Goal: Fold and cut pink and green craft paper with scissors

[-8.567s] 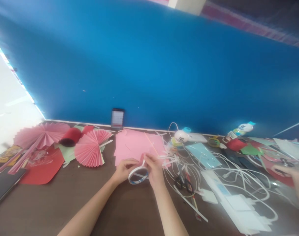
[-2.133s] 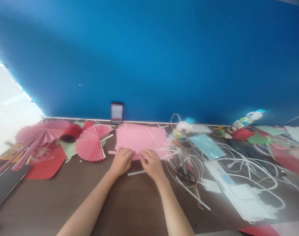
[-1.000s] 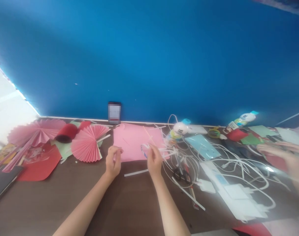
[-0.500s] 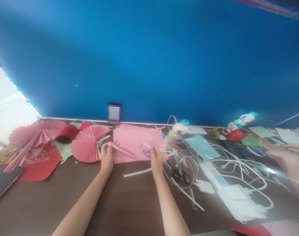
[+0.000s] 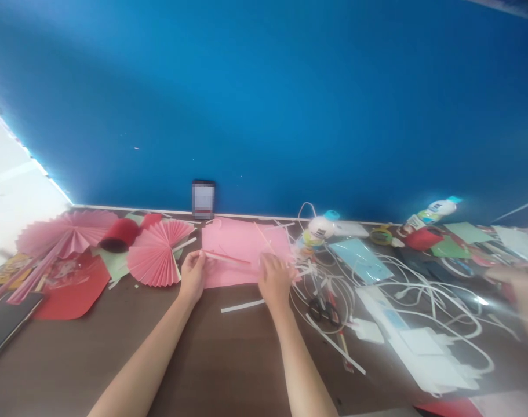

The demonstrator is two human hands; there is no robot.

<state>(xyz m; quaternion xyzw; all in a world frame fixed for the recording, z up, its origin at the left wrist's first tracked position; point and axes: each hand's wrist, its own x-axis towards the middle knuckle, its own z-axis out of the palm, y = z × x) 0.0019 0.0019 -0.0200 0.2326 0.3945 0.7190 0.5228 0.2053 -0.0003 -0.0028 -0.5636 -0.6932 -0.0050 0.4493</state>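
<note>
My left hand (image 5: 194,275) pinches the left end of a slim red-and-white folded paper strip (image 5: 229,258), which points right across a pink paper sheet (image 5: 233,231). Over the right part of that sheet lies my right hand (image 5: 275,281), its fingers curled downward; whatever they hold is covered. A thin pale stick (image 5: 262,236) rests on the sheet just beyond those fingers. Below the sheet, a white paper strip (image 5: 241,306) lies near my right wrist. To the left of my left hand sits a pleated pink paper fan (image 5: 155,260).
Scissors (image 5: 324,311), tangled white cables (image 5: 429,289), a power strip (image 5: 403,336) and a glue bottle (image 5: 320,227) lie to the right. A red roll (image 5: 120,234) and red paper (image 5: 76,292) are on the left. Another person's hand (image 5: 518,284) shows at the right edge.
My right hand has turned palm-down and lowered onto the pink sheet; the tape ring seen beside it before is now hidden. My left hand still holds the strip, now lying flatter.
</note>
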